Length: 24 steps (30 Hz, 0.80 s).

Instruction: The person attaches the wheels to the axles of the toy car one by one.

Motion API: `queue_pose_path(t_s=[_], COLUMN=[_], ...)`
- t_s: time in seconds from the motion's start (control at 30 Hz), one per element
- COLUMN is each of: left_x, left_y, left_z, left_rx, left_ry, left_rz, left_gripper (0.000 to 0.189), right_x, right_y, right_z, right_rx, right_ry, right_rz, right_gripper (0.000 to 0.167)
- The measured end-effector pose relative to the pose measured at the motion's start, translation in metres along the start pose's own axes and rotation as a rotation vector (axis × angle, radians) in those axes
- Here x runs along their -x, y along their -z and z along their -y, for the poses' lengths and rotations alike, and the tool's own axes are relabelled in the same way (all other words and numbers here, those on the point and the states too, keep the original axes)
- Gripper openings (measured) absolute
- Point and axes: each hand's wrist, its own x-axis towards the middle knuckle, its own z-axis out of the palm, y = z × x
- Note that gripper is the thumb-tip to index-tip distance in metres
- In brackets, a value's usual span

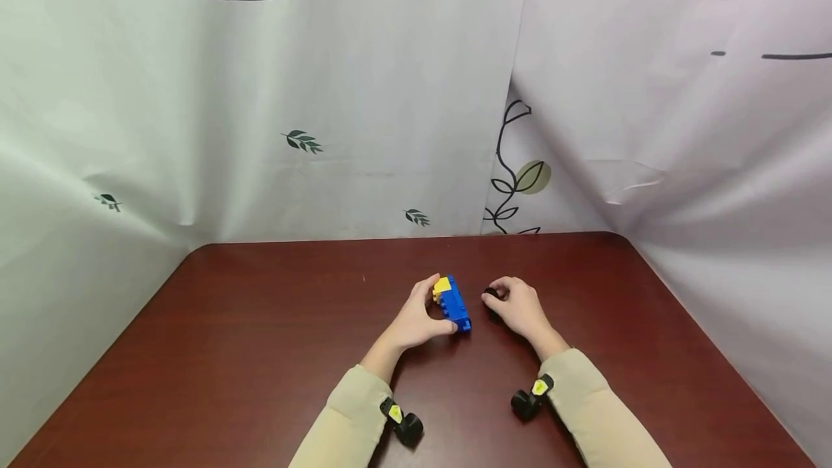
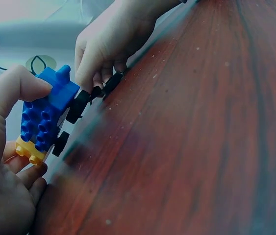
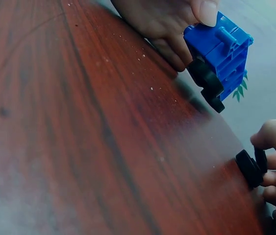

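- Glossy reddish-brown worktop [image 1: 260, 352], its grain streaked darker and lightly specked, reaching away to rounded far corners.
- Beige sleeves [image 1: 341, 421] nearest, each with a black wrist camera [image 1: 408, 429] bearing a yellow patch [image 1: 396, 413]; its marking is too small to read.
- Left hand [image 1: 416, 320] grasping a blue toy vehicle [image 1: 457, 309], thumb at the near end, fingers at the far end.
- That vehicle sits toward the far side, a little right of the middle; long axis near to far, slanting slightly left, yellow brick [image 1: 442, 286] farthest, studs facing left, black wheels [image 2: 77, 105] on the right.
- Right hand [image 1: 520, 305] pinching a wheel pair [image 3: 247, 168], near the vehicle but apart.
- White creased cloth [image 1: 390, 78] behind, printed with leaf sprigs [image 1: 302, 141] and a vine [image 1: 533, 177].
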Motion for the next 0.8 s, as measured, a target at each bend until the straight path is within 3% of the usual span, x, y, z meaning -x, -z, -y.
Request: queue_pose_path(t_s=[0.27,0.6,0.8], left_x=[0.0002,0.0025,-0.0009], left_y=[-0.0021,-0.0042,0.0001], left_z=[0.0015,0.0035,0.0031], left_rx=[0.016,0.008,0.031], left_ry=[-0.004,0.011,-0.003], left_rz=[-0.003,-0.002,-0.018], left_gripper=[0.098,0.094,0.094], right_x=[0.0014,0.0054,0.0006], right_y=[0.0003,-0.0006,-0.0003], right_z=[-0.0008,-0.0039,-0.0001], right_rx=[-0.076,-0.143,-0.171], right_ry=[0.051,0.071,0.164], right_rz=[-0.080,-0.115,-0.119], right_gripper=[0.029,0.031,0.034])
